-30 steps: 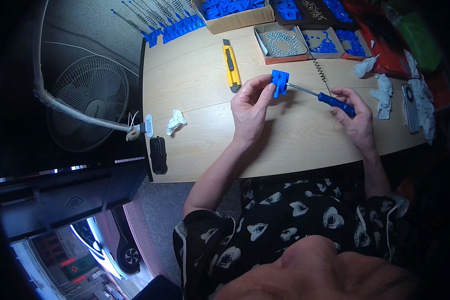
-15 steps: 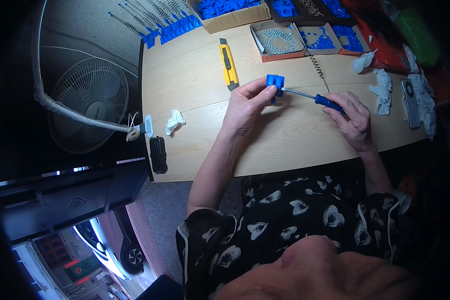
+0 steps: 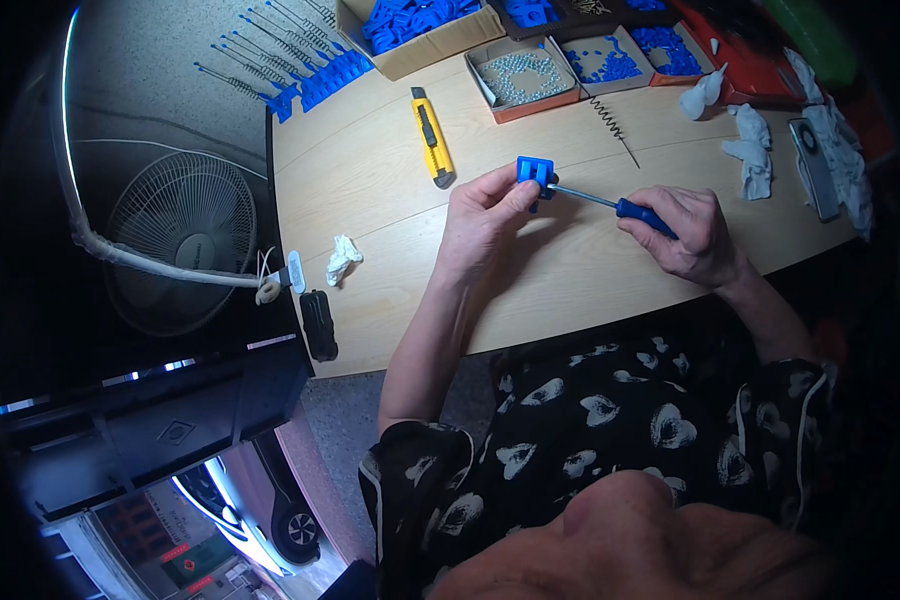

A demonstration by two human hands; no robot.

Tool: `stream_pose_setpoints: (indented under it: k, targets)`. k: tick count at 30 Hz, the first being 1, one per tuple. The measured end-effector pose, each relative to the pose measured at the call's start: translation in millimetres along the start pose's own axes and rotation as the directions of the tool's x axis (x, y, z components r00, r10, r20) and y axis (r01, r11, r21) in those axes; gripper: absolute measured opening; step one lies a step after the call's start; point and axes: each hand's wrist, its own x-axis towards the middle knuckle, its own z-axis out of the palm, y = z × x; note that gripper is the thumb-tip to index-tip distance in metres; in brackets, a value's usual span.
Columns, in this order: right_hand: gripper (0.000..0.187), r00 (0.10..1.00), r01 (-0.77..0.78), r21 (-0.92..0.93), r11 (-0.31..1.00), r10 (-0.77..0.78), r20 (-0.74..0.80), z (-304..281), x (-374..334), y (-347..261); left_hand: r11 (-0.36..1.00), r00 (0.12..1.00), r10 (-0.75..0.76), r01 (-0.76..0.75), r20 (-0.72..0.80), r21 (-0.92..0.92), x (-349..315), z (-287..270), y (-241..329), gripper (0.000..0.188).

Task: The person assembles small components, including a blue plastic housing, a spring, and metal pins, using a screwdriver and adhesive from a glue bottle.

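Between the thumb and fingers of my left hand (image 3: 482, 222) is a small blue plastic part (image 3: 536, 170) with slots in its face, held above the table. My right hand (image 3: 688, 232) is wrapped round the blue handle of a screwdriver (image 3: 638, 212). Its metal shaft points left, and the tip meets the right side of the blue part. Whether a screw sits at the tip is too small to tell. Beyond my hands, a dark coiled spring wire (image 3: 608, 122) lies on the table, its upper end by the small boxes.
A yellow utility knife (image 3: 431, 138) lies left of centre. Along the back stand a cardboard box of blue parts (image 3: 430, 52), a tray of small clear or silvery pieces (image 3: 522, 108) and boxes of small blue pieces. White gloves (image 3: 750, 150) and a phone (image 3: 813, 170) lie right; crumpled white material (image 3: 343, 260) left.
The view has shifted, so the table's things sit differently in the picture. The blue part's slotted face shows more now. Both hands keep their holds, with the screwdriver tip still at the part.
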Motion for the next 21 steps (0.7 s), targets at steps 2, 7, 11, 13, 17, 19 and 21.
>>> stream_pose_setpoints:
  k: [2,7,11,13,17,19,21]
  targets:
    - [0.021,0.97,-0.24,0.274,0.931,0.239,0.037,2.5,-2.2,-4.2,1.0,1.0,0.026,-0.026,0.002,-0.003,1.9,-1.0,-4.0,0.03]
    - [0.022,0.835,-0.547,0.517,0.658,0.469,0.287,0.5,-3.4,1.1,0.997,0.997,0.072,-0.072,0.002,0.02,1.9,-1.1,-3.3,0.031]
    - [0.02,0.643,-0.733,0.642,0.225,0.538,0.545,-5.3,3.1,-2.4,0.999,0.999,0.043,-0.042,-0.008,0.026,2.6,-4.3,-4.7,0.031]
    - [0.022,0.662,-0.724,0.627,0.288,0.545,0.515,-1.3,3.0,0.5,0.999,0.999,0.036,-0.035,-0.009,0.029,2.8,-3.0,-4.9,0.03]
    - [0.024,0.971,-0.237,0.188,0.953,0.241,0.0,10.1,4.3,-4.3,0.998,0.999,0.023,-0.025,-0.044,-0.052,5.6,0.6,-9.8,0.029]
    - [0.024,0.988,-0.151,0.045,0.987,0.152,-0.008,10.6,7.8,-6.1,0.999,0.999,0.015,-0.017,-0.052,-0.049,5.4,0.1,-12.6,0.028]
    - [0.025,0.996,-0.091,-0.058,0.994,0.091,0.005,10.2,7.7,-5.0,0.997,0.998,0.038,-0.041,-0.048,-0.072,4.4,3.9,-10.5,0.029]
